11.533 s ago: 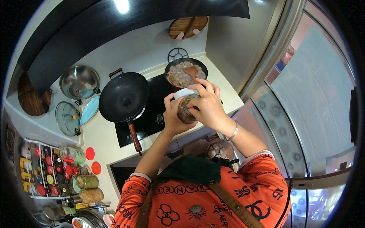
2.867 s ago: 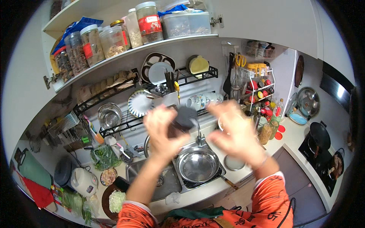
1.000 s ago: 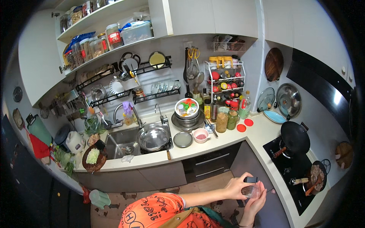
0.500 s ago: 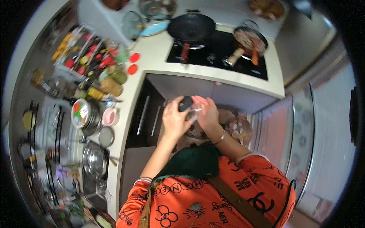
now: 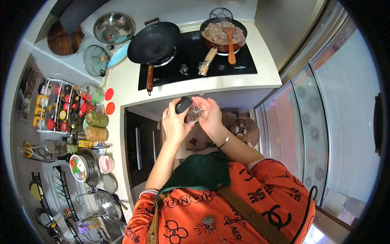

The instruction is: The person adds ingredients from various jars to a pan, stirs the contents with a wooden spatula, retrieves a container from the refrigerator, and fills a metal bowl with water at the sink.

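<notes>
Between my two hands is a small clear spice jar (image 5: 194,114) with a black cap and dark grains inside, held tilted above the floor in front of the counter. My left hand (image 5: 175,123) wraps its fingers and thumb around the jar from the left, at the black cap. From the other side, my right hand (image 5: 213,118) closes on the clear body, with its fingers partly behind it. On the hob, a frying pan (image 5: 206,49) holds pale cooked mince, and a wooden spatula (image 5: 230,42) leans in it.
A black wok (image 5: 154,42) sits on the left of the hob (image 5: 187,75). Along the left counter stand a bottle rack (image 5: 61,106), several jars (image 5: 96,134), a pink cup (image 5: 106,164) and a sink (image 5: 106,206). A basin (image 5: 243,132) lies below, right of my hands.
The view has turned, so the hob and counter sit further left in the picture. My hands still hold the jar, and its dark grains now show more clearly.
</notes>
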